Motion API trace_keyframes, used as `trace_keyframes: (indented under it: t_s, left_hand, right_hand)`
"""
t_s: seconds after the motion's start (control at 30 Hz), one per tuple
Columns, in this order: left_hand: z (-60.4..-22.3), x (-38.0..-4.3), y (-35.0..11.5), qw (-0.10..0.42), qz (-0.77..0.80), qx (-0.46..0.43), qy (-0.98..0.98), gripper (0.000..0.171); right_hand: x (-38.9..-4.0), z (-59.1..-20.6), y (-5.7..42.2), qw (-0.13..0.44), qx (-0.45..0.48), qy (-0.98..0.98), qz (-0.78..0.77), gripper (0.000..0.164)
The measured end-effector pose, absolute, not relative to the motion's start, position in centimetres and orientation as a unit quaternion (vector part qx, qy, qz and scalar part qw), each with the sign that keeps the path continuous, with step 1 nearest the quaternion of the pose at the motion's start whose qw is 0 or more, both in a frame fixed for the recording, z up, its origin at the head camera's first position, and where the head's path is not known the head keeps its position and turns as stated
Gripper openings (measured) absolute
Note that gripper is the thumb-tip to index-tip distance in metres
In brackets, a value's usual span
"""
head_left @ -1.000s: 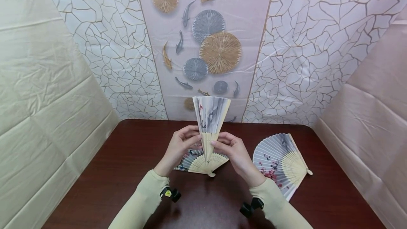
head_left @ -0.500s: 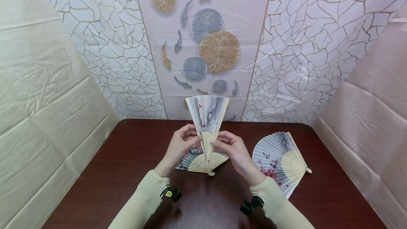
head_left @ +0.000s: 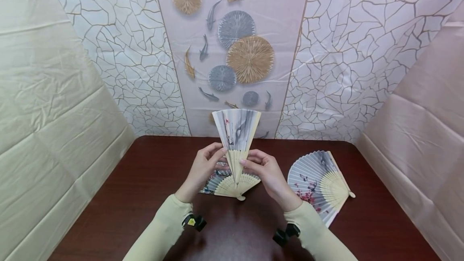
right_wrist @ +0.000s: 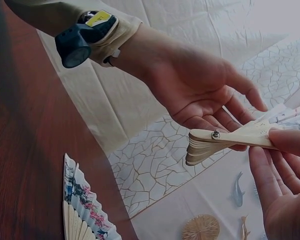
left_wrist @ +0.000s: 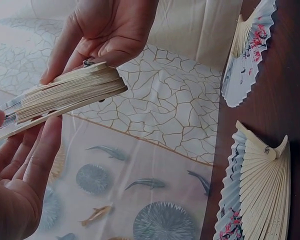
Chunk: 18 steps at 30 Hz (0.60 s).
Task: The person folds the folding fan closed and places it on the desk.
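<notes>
Tabletop (head_left: 152, 168) below, left hand (head_left: 202, 167) and right hand (head_left: 270, 174) grip a fan (head_left: 237, 132) spread wider than before.

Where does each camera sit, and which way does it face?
Head: on the person's head, facing forward and down at the held fan above the table; left hand, right hand, left sleeve and right sleeve show.
Left wrist: worn there, facing the held fan; both hands show.
Right wrist: worn there, facing the held fan; both hands and left sleeve show.
Shared: both wrist views show the pivot rivet.
</notes>
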<state>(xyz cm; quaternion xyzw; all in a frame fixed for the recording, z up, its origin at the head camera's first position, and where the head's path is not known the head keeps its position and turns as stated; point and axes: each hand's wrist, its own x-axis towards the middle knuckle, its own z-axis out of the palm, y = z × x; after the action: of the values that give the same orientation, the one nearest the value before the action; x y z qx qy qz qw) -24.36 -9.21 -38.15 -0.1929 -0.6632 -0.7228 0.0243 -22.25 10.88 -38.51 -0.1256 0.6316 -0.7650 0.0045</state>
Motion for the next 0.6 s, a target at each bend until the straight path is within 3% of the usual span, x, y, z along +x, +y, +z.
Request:
trace_keyframes:
  t_s: [0.6]
  left_hand:
    - [-38.42, -24.79, -9.03, 0.044, -0.729, -0.168, -0.662, 0.026]
  right_hand:
    - [-22.58, -38.68, 10.67, 0.012, -0.132, 0.637, -0.760, 0.020]
